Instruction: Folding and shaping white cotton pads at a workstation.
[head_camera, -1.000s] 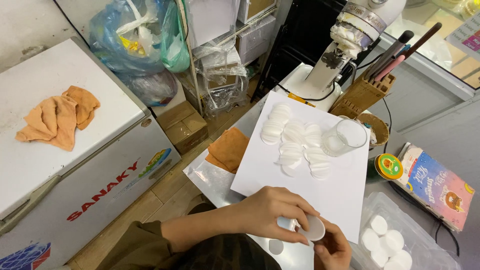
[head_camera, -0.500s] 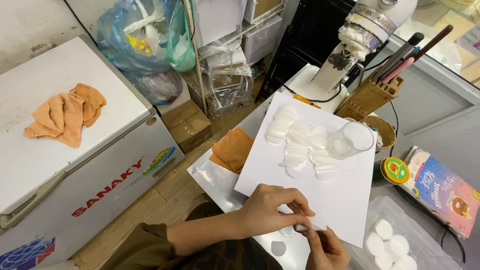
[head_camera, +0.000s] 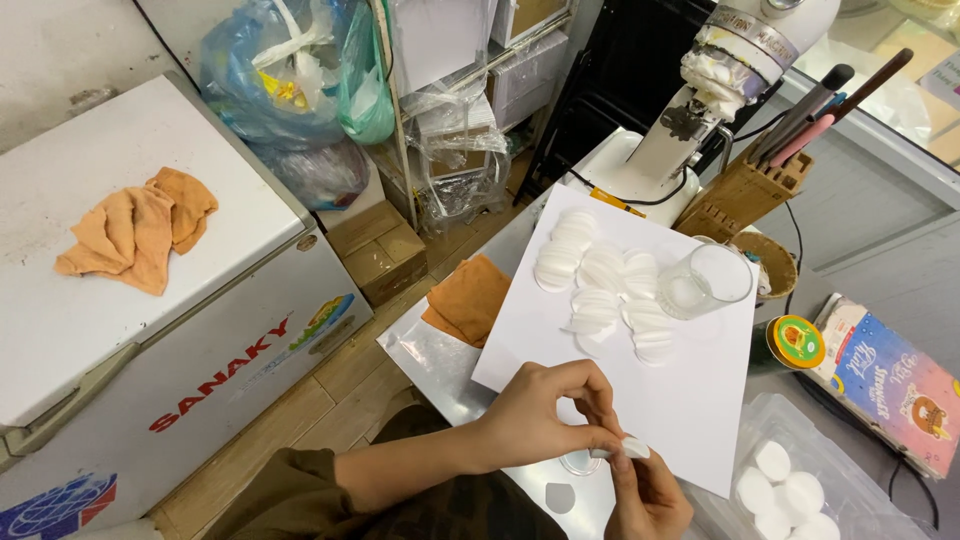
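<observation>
At the counter's (head_camera: 440, 360) near edge, two hands pinch one small white disc (head_camera: 634, 447).
Right hand (head_camera: 650, 497) is cut off below; left hand (head_camera: 545, 415) grip closed on the flat, round, soft-looking piece.

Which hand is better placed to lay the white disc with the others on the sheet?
Probably the left hand: it pinches the white disc from above, already over the white sheet toward the laid discs; the right hand holds it from below.
</observation>
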